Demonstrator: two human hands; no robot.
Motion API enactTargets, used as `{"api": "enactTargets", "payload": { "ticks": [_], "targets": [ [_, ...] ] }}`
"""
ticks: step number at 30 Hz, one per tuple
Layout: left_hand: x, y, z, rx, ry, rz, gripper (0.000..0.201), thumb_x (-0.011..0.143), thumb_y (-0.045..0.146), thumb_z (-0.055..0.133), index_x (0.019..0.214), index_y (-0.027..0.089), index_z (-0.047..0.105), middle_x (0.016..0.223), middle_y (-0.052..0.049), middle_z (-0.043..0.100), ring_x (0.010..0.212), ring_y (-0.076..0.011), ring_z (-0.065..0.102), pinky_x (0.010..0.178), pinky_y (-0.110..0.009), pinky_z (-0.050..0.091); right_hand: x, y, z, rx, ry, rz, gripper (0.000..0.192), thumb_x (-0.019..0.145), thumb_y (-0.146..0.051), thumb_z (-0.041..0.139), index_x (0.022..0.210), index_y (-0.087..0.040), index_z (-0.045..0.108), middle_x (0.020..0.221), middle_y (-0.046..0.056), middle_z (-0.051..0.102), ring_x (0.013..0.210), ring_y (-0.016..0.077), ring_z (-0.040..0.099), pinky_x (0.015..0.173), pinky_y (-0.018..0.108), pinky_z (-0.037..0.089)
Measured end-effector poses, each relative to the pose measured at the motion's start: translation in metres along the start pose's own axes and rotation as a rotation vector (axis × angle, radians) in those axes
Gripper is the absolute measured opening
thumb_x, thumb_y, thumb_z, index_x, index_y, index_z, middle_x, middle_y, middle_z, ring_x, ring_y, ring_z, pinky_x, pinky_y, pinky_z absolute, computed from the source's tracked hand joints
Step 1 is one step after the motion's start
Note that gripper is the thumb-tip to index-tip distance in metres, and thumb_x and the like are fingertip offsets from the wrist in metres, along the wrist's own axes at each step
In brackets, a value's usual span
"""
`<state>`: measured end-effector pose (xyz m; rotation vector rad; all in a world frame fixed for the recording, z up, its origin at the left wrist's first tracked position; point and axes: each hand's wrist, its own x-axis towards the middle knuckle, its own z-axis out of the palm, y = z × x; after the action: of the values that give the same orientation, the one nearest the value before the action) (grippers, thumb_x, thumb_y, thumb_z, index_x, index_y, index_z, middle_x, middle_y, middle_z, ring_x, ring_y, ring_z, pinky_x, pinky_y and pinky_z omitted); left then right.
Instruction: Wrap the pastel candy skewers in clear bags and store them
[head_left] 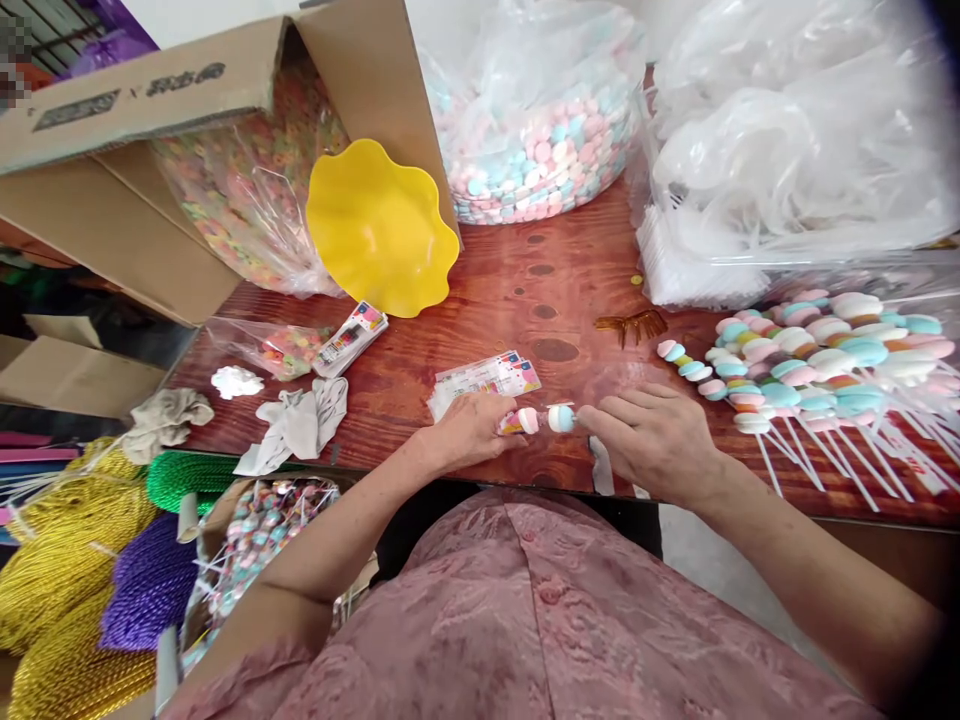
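My left hand (474,432) is closed on a marshmallow skewer (561,418) just above the table's front edge. A pink-and-white marshmallow (529,420) and a bit of colourful printed wrapper show at its fingers. My right hand (656,440) pinches the skewer's other end, beside a blue-and-white marshmallow; the stick is hidden. Behind my left hand lie flat printed plastic sleeves (480,380). Many finished-looking marshmallow skewers (817,360) with white sticks are heaped to the right of my right hand.
Brown twist ties (634,325) lie mid-table. At the back stand a yellow wavy bowl (382,230), a carton (142,120), a bag of marshmallows (540,150) and a clear plastic bin (810,240). Gloves (300,420) and a stack of printed cards (351,340) lie left.
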<state>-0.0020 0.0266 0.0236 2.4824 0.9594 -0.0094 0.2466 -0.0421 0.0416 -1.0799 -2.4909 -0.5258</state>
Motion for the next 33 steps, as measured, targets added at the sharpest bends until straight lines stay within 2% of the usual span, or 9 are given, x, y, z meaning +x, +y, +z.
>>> {"api": "enactTargets", "payload": {
  "ticks": [4, 8, 12, 17, 19, 23, 25, 28, 33],
  "targets": [
    [0.000, 0.002, -0.001, 0.201, 0.018, -0.069, 0.020, 0.089, 0.029, 0.059, 0.103, 0.015, 0.063, 0.102, -0.012, 0.070, 0.097, -0.0269, 0.065, 0.079, -0.036, 0.048, 0.004, -0.006, 0.003, 0.105, -0.174, 0.076, 0.018, 0.087, -0.006, 0.046, 0.081, -0.018, 0.059, 0.060, -0.001, 0.060, 0.056, 0.0123, 0.050, 0.060, 0.030, 0.026],
    [-0.001, 0.002, -0.006, 0.374, 0.063, -0.074, 0.026, 0.082, 0.015, 0.058, 0.107, 0.014, 0.061, 0.103, -0.013, 0.069, 0.097, -0.0283, 0.065, 0.079, -0.038, 0.049, 0.005, -0.011, 0.005, 0.195, -0.295, 0.133, 0.022, 0.082, -0.003, 0.042, 0.080, -0.019, 0.058, 0.060, 0.000, 0.063, 0.050, 0.0125, 0.048, 0.056, 0.031, 0.020],
    [-0.002, 0.004, -0.010, 0.359, 0.034, -0.050, 0.015, 0.086, 0.023, 0.060, 0.098, 0.015, 0.064, 0.096, -0.012, 0.070, 0.092, -0.0260, 0.065, 0.077, -0.034, 0.048, 0.006, -0.016, 0.010, 0.168, -0.232, 0.140, 0.021, 0.083, -0.004, 0.043, 0.085, -0.018, 0.059, 0.064, 0.001, 0.065, 0.052, 0.0131, 0.050, 0.056, 0.031, 0.020],
    [-0.005, 0.005, -0.010, 0.094, -0.095, -0.013, 0.031, 0.089, 0.046, 0.061, 0.083, 0.016, 0.064, 0.079, -0.005, 0.069, 0.075, -0.0187, 0.063, 0.065, -0.027, 0.042, 0.007, -0.026, 0.016, 0.172, -0.057, 0.033, 0.021, 0.089, -0.007, 0.042, 0.081, -0.018, 0.058, 0.069, 0.002, 0.064, 0.062, 0.0145, 0.053, 0.062, 0.031, 0.026],
    [-0.007, 0.003, -0.009, 0.110, -0.100, -0.002, 0.028, 0.088, 0.044, 0.063, 0.082, 0.016, 0.064, 0.079, -0.005, 0.069, 0.077, -0.0188, 0.064, 0.066, -0.027, 0.042, 0.006, -0.028, 0.018, 0.266, -0.086, 0.035, 0.022, 0.090, -0.008, 0.041, 0.080, -0.018, 0.057, 0.067, 0.001, 0.062, 0.060, 0.0137, 0.052, 0.060, 0.030, 0.026],
    [-0.011, -0.001, -0.009, 0.300, 0.013, -0.011, 0.024, 0.087, 0.038, 0.063, 0.088, 0.015, 0.065, 0.092, -0.011, 0.070, 0.093, -0.0256, 0.065, 0.077, -0.033, 0.046, 0.001, -0.026, 0.024, 0.469, -0.313, 0.230, 0.023, 0.096, -0.015, 0.039, 0.082, -0.018, 0.057, 0.060, -0.001, 0.058, 0.051, 0.0109, 0.047, 0.054, 0.029, 0.021],
    [-0.013, -0.001, -0.010, 0.354, 0.033, -0.014, 0.018, 0.086, 0.031, 0.062, 0.090, 0.014, 0.066, 0.093, -0.012, 0.070, 0.094, -0.0270, 0.065, 0.077, -0.035, 0.046, 0.000, -0.026, 0.026, 0.522, -0.362, 0.279, 0.023, 0.098, -0.019, 0.038, 0.084, -0.018, 0.056, 0.060, -0.002, 0.057, 0.050, 0.0105, 0.046, 0.054, 0.028, 0.019],
    [-0.013, 0.001, -0.007, 0.378, 0.003, -0.012, 0.012, 0.084, 0.021, 0.058, 0.089, 0.014, 0.067, 0.087, -0.012, 0.070, 0.088, -0.0270, 0.066, 0.072, -0.035, 0.046, 0.002, -0.031, 0.029, 0.488, -0.353, 0.256, 0.021, 0.094, -0.015, 0.037, 0.084, -0.017, 0.056, 0.060, -0.001, 0.056, 0.049, 0.0103, 0.044, 0.053, 0.028, 0.018],
    [-0.012, 0.005, 0.002, 0.298, 0.017, -0.063, 0.026, 0.090, 0.036, 0.055, 0.083, 0.015, 0.068, 0.076, -0.011, 0.068, 0.078, -0.0262, 0.066, 0.064, -0.033, 0.043, 0.014, -0.041, 0.031, 0.358, -0.304, 0.198, 0.021, 0.084, -0.006, 0.040, 0.083, -0.017, 0.058, 0.062, 0.001, 0.059, 0.051, 0.0107, 0.042, 0.054, 0.029, 0.016]
  ]
}}
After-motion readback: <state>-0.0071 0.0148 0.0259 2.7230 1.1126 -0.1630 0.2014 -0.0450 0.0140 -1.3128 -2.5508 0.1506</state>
